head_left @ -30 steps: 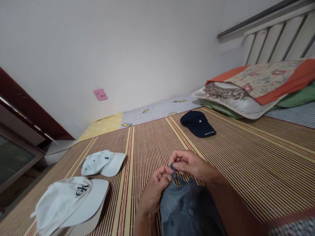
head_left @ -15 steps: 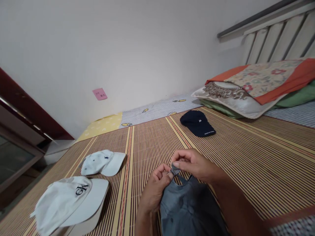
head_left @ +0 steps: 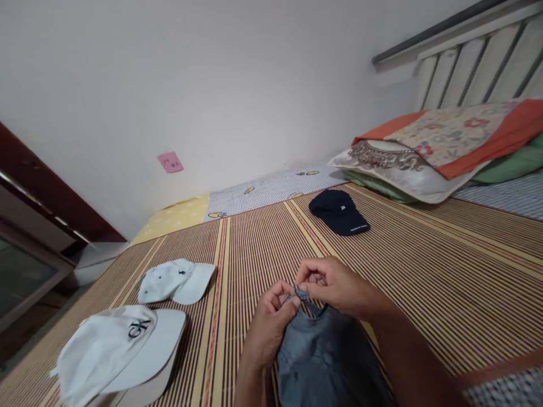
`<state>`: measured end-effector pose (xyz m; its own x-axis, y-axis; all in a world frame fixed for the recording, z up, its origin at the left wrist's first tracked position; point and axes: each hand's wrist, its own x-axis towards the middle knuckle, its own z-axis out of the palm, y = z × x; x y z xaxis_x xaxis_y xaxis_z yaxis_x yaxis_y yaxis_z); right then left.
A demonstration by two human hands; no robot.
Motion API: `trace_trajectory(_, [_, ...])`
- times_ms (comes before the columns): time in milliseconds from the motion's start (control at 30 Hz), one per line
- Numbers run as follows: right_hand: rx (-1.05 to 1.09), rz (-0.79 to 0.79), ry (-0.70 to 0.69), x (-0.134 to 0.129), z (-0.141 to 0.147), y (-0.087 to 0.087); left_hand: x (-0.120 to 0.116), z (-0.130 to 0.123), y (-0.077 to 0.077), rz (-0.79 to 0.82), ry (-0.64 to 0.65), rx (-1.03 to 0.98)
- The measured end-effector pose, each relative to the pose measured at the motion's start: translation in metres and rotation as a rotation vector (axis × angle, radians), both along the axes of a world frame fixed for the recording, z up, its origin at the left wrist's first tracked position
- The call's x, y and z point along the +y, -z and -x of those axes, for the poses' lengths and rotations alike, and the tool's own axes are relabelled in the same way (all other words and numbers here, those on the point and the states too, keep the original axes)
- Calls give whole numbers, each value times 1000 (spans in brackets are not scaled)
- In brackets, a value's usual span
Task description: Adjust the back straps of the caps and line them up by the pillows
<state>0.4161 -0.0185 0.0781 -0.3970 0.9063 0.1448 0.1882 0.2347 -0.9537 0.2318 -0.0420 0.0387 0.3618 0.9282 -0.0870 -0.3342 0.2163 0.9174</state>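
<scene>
Bed: striped mat (head_left: 250, 249) against a white wall (head_left: 254, 85).
White cap (head_left: 104, 350): far left, dark letters in front, resting over a beige brim (head_left: 156, 383).
Small white cap (head_left: 163, 281): just beyond it, brim pointing right.
Left hand (head_left: 270, 324): grip closed to a pinch, thumb against fingers, on the left part of a strap (head_left: 302, 293).
Grey cap (head_left: 328, 359): bottom middle, between the forearms, back opening toward the wall; adjusting or fastening its strap seems the step in hand.
Right hand (head_left: 333, 285): grip likewise pinched tight on the strap, fingertips almost meeting the left's. Next move probably calls for one pinch steady while the other works the strap end; fingers hide the fastening.
Navy cap (head_left: 335, 208): farther off, lying apart, brim to the right.
Pillows (head_left: 439, 183): stacked at far right.
</scene>
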Motion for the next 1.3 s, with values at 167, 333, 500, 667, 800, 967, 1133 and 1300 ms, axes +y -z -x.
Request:
trace_trajectory(167, [-22,-26,-12,1,-1,0,0,0,0,-13,-19,46])
trace_trajectory(333, [-34,-36,-33,0,-2,-3,-1,0,0,-18,-21,60])
trace_trajectory(500, [-58,-58,-38,-1,-4,-4,-2,0,-3,-20,-20,77])
trace_trajectory(667, [-55,-72,-24,-2,-3,-5,-2,0,-5,-40,-9,88])
trace_trajectory(800, [-43,-65,6,-3,-1,-5,-2,0,-5,-54,-13,83])
trace_trajectory(967, [-72,-58,-21,-4,-4,-9,-3,1,-7,-55,4,66])
trace_trajectory(1133, [-106,-94,-40,-6,-8,-11,-3,1,-8,-63,5,76])
trace_trajectory(1300, [-101,-82,-50,-6,-7,-10,-3,1,-7,-70,-8,103])
